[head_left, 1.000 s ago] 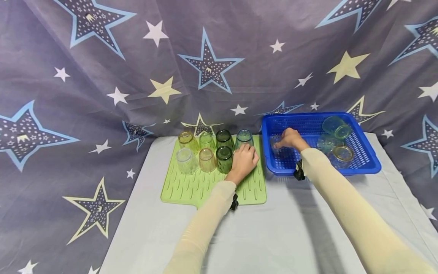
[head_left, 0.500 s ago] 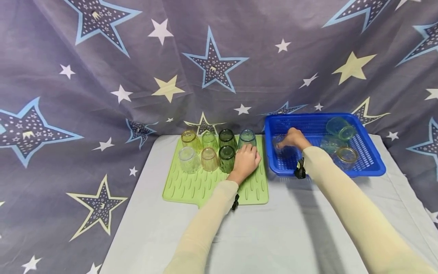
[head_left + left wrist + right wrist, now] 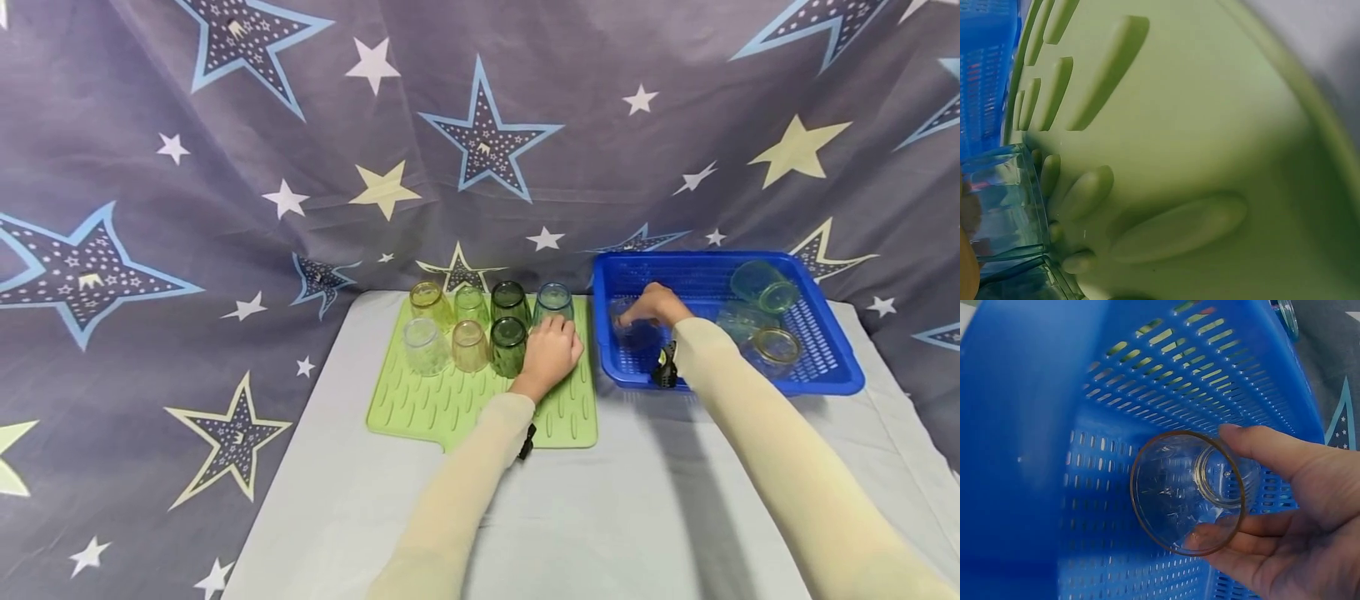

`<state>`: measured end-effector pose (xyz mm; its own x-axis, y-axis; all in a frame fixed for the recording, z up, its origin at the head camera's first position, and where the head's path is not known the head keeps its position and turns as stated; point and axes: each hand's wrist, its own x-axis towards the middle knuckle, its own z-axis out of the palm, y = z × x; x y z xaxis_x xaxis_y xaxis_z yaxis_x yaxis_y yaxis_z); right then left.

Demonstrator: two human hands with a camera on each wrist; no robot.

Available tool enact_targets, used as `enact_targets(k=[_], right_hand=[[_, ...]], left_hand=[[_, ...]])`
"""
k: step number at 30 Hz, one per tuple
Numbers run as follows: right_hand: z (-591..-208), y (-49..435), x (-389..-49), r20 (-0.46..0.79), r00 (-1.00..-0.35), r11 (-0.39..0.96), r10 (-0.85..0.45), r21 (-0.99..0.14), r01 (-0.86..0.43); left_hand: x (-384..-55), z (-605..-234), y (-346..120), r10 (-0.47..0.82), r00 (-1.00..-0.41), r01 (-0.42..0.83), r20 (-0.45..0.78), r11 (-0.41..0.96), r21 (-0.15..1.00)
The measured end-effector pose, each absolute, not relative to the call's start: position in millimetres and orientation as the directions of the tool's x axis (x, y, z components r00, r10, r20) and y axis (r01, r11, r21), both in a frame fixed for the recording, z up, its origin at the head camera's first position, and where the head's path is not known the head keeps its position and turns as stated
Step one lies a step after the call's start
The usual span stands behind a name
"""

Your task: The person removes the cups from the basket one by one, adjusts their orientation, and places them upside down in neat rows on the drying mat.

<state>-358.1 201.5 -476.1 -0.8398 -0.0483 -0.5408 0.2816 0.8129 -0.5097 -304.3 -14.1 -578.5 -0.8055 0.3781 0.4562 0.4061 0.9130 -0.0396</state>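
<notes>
On a green drying mat [image 3: 420, 417], several tinted glasses stand in two rows. My left hand [image 3: 551, 354] is at the right end of the rows, with its fingers curled at the blue glass [image 3: 554, 302]. In the left wrist view, fingers show through a bluish glass [image 3: 1007, 200] on the mat; most of that hand is out of frame. Inside the blue basket [image 3: 757, 385], my right hand [image 3: 1297, 519] grips a clear glass [image 3: 1175, 494] with a brownish rim, thumb on one side and fingers on the other.
More glasses lie at the right in the basket: a greenish one [image 3: 761, 283], a pale bluish one [image 3: 738, 321] and one with an amber rim [image 3: 772, 350]. A star-patterned curtain [image 3: 300, 125] hangs behind the white-covered table [image 3: 600, 517].
The whole head view has shifted slightly, so the scene sits further right. Both hands stay at the same glasses, and the glasses keep their places.
</notes>
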Motion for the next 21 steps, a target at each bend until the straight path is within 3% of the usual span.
enact_targets(k=[13,21], right_hand=[[-479.3,209.7,-360.9,-0.603,-0.794,0.769,-0.071,-0.540,0.342],[-471.4,215.1,-354.7,-0.632,-0.769,0.757,-0.101,-0.550,0.353]], left_hand=[[-300.2,-574.8,-12.9,0.381,-0.787,0.403,0.485,0.913,-0.063],[-301.0,-575.3,-14.0,0.376,-0.805,0.394,0.459,0.917,-0.060]])
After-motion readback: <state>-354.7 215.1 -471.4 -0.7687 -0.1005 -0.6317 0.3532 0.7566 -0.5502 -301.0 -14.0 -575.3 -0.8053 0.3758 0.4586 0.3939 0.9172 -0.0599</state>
